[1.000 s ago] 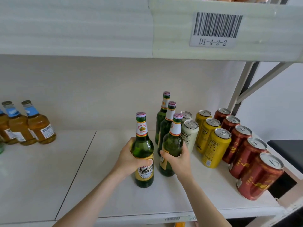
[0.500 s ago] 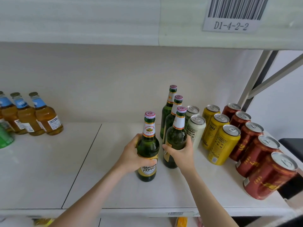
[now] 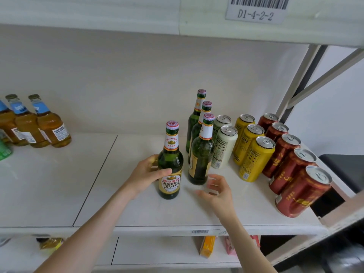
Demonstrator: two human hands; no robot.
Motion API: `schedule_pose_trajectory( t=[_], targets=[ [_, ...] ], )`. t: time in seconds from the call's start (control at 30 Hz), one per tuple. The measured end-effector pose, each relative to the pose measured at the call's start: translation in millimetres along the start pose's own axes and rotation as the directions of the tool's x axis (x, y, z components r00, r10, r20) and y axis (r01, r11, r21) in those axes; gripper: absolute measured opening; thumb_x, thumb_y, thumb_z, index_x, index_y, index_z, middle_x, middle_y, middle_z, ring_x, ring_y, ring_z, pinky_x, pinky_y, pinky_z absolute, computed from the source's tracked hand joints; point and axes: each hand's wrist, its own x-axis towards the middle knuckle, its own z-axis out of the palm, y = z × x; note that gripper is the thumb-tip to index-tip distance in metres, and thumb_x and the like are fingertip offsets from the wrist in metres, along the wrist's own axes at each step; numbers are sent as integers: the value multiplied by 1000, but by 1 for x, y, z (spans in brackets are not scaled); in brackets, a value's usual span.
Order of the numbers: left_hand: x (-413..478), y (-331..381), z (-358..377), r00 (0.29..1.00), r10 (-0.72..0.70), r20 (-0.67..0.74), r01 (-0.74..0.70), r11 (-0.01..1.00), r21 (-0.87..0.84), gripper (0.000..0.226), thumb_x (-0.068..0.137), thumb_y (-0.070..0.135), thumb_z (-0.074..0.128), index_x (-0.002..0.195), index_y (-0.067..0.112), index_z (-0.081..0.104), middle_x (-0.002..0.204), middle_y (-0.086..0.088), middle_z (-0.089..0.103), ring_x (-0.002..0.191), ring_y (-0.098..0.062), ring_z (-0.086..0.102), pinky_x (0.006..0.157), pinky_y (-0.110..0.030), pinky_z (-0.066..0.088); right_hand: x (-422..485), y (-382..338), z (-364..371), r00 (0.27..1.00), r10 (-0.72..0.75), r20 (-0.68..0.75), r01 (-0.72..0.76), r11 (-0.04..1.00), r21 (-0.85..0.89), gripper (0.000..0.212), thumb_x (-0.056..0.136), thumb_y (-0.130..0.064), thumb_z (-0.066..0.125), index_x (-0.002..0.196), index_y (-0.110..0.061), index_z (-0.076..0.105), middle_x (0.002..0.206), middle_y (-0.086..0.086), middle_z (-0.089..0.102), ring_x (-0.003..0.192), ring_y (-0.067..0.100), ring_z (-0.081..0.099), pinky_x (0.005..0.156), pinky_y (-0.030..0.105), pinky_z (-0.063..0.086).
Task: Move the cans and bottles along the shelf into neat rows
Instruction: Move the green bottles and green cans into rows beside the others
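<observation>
My left hand [image 3: 149,173] grips a green beer bottle with a gold label [image 3: 171,164], upright on the white shelf [image 3: 137,209]. To its right a row of three green beer bottles [image 3: 201,152] runs toward the back wall. My right hand [image 3: 217,191] hovers open just in front of the row's front bottle, holding nothing. Further right stand two pale cans [image 3: 224,146], three yellow cans [image 3: 256,158] and a row of several red cans [image 3: 293,170].
Amber bottles with blue neck labels [image 3: 39,123] stand at the far left, with a green item [image 3: 5,151] at the frame edge. A shelf board with a barcode tag [image 3: 256,10] hangs overhead. Slanted metal struts [image 3: 295,81] rise at the right. Packets [image 3: 206,246] lie on the lower shelf.
My right hand has let go of the front bottle of the row and drawn back toward me, fingers open. My left hand still holds the separate bottle.
</observation>
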Motion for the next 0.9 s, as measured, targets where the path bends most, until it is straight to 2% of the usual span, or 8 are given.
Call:
schedule_pose_trajectory(
  t=[0.13,0.33,0.4,0.47,0.73,0.9],
  targets=[
    [-3,0,8,1000,-11,-17,11,1000,-28,61,49,46,86,106,34,68,106,2,75,99,-16,71,76,-28,56,-19,-3,13,992,-15,122,22,998,-54,58,64,-14,91,112,-21,58,96,-4,65,92,15,62,73,18,52],
    [-10,-4,31,1000,-21,-17,21,999,-31,70,47,47,87,110,26,64,108,-1,74,98,-17,72,77,-33,58,-35,-10,19,973,-36,229,68,989,-132,67,66,-18,89,124,-23,55,107,-8,65,98,4,61,79,17,52],
    [-11,-4,40,999,-27,-16,27,999,-27,72,47,47,87,110,24,62,108,-1,73,96,-16,72,74,-31,58,-39,-11,16,974,-43,224,70,991,-117,65,66,-16,88,122,-24,55,107,-12,67,97,-3,61,76,14,52],
    [-12,-4,50,999,-33,-17,32,999,-27,74,46,47,87,110,22,61,108,-1,73,95,-15,72,72,-29,58,-41,-10,11,979,-52,197,71,993,-91,62,67,-10,86,119,-26,56,105,-11,69,96,-3,63,75,15,53],
    [-4,-6,77,998,-64,0,64,998,-13,80,43,50,90,108,16,60,106,-5,74,100,-21,71,86,-43,59,-39,-10,-8,986,-95,136,108,990,-91,53,74,-6,82,116,-27,57,104,-11,69,93,-4,63,72,10,50],
    [3,-5,85,996,-81,-21,81,997,-18,90,30,61,92,98,13,59,101,-8,74,97,-24,71,84,-44,59,-32,-8,-16,988,-109,109,122,986,-114,54,73,-6,83,112,-31,56,102,-12,69,93,-4,63,72,9,50]
  ],
)
